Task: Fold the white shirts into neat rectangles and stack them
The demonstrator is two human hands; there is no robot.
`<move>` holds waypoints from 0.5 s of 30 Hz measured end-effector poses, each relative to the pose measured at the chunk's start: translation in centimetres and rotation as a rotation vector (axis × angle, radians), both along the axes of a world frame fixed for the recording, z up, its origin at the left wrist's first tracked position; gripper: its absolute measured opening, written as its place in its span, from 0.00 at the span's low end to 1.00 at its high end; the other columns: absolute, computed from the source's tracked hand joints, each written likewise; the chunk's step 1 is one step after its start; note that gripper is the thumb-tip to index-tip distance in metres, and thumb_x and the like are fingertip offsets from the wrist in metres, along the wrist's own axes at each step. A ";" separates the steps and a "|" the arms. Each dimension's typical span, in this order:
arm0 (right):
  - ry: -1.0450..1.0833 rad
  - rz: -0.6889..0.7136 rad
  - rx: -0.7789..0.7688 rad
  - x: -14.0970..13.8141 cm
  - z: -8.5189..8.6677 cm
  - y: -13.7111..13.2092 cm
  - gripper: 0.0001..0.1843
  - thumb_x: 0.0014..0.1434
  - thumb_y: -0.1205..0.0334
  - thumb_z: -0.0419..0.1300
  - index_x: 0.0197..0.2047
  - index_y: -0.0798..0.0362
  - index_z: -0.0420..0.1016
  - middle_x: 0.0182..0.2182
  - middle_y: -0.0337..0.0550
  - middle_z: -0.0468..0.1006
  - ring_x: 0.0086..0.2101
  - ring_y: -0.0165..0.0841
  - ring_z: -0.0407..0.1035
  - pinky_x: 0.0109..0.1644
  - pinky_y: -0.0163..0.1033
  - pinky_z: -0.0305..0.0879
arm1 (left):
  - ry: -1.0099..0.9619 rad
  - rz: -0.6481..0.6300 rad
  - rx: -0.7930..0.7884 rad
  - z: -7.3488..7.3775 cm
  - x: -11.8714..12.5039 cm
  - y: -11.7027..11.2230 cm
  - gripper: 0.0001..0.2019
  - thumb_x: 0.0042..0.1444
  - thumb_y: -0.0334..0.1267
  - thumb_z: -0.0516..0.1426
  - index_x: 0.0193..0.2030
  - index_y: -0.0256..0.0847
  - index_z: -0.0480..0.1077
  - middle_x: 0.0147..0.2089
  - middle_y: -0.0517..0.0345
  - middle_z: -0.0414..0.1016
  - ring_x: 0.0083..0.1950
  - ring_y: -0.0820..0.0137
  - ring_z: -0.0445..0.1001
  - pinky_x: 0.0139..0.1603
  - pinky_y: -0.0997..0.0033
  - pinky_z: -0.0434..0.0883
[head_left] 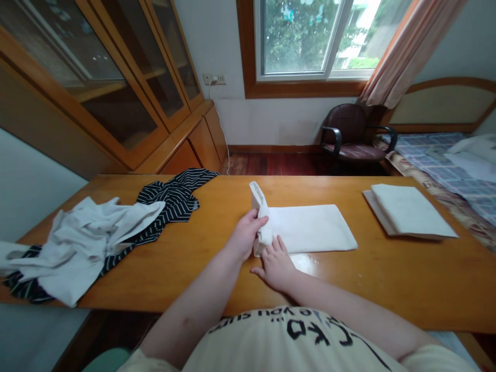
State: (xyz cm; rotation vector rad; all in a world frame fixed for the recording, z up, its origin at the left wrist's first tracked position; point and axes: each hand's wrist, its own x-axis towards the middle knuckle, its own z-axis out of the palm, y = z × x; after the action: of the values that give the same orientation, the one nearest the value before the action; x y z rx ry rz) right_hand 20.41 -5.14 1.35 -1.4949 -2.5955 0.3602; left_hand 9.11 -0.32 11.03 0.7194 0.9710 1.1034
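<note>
A white folded cloth (313,227), perhaps a garment, lies as a long flat strip across the middle of the table. Its left end is lifted and turned up. My left hand (248,232) grips that raised end, thumb on the near face and the fingers partly hidden behind the fabric. Beside it, my right hand (278,263) rests flat with fingers spread, its fingertips on the near edge of the cloth close to the fold. The palm lies over the tabletop.
A folded white stack (413,209) sits at the table's right. To the left, a crumpled white garment (89,237) lies over a black striped garment (176,194). The wooden table (217,279) ends near my body. Beyond it stand an armchair (352,134) and a glass-door cabinet (132,98).
</note>
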 end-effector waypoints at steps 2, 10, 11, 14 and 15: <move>-0.011 0.008 -0.058 0.1 0.6 0.0 0.35 0.59 0.37 0.50 0.54 0.60 0.73 0.53 0.62 0.72 0.58 0.53 0.58 0.62 0.59 0.47 | 0.029 -0.065 0.001 -1.1 1.8 0.2 0.13 0.43 0.42 0.63 0.30 0.38 0.65 0.25 0.64 0.71 0.26 0.74 0.70 0.31 0.74 0.66; -0.050 0.151 -0.154 0.5 0.1 -0.2 0.20 0.62 0.64 0.49 0.52 0.54 0.76 0.48 0.51 0.78 0.47 0.48 0.71 0.53 0.52 0.61 | 0.311 -0.219 0.080 -6.3 5.1 -0.7 0.03 0.46 0.34 0.58 0.28 0.40 0.67 0.26 0.63 0.69 0.32 0.73 0.69 0.38 0.72 0.66; -0.051 0.165 -0.161 0.5 0.0 -0.1 0.20 0.62 0.65 0.48 0.51 0.54 0.76 0.48 0.50 0.78 0.46 0.48 0.71 0.52 0.52 0.62 | 0.315 -0.228 0.107 -6.3 5.0 -0.8 0.03 0.46 0.33 0.58 0.29 0.40 0.67 0.26 0.62 0.69 0.32 0.73 0.69 0.39 0.72 0.66; -0.007 0.108 -0.183 0.8 0.7 0.0 0.20 0.63 0.59 0.49 0.52 0.57 0.75 0.45 0.53 0.79 0.44 0.47 0.72 0.50 0.50 0.64 | 0.284 -0.219 0.172 -5.7 4.0 -0.8 0.05 0.47 0.35 0.59 0.32 0.39 0.67 0.29 0.60 0.70 0.34 0.73 0.70 0.39 0.72 0.67; 0.013 0.085 -0.191 1.0 1.2 -0.1 0.21 0.63 0.56 0.51 0.53 0.58 0.74 0.45 0.55 0.79 0.43 0.47 0.73 0.50 0.50 0.65 | 0.288 -0.199 0.199 -5.4 3.3 -0.6 0.06 0.48 0.35 0.59 0.32 0.39 0.67 0.30 0.60 0.70 0.34 0.73 0.70 0.40 0.71 0.67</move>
State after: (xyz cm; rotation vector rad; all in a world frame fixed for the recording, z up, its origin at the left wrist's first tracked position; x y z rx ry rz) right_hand 21.45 -5.22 2.55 -1.4321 -2.6855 0.6412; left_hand 12.39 -0.88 5.62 1.1368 1.0139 0.9443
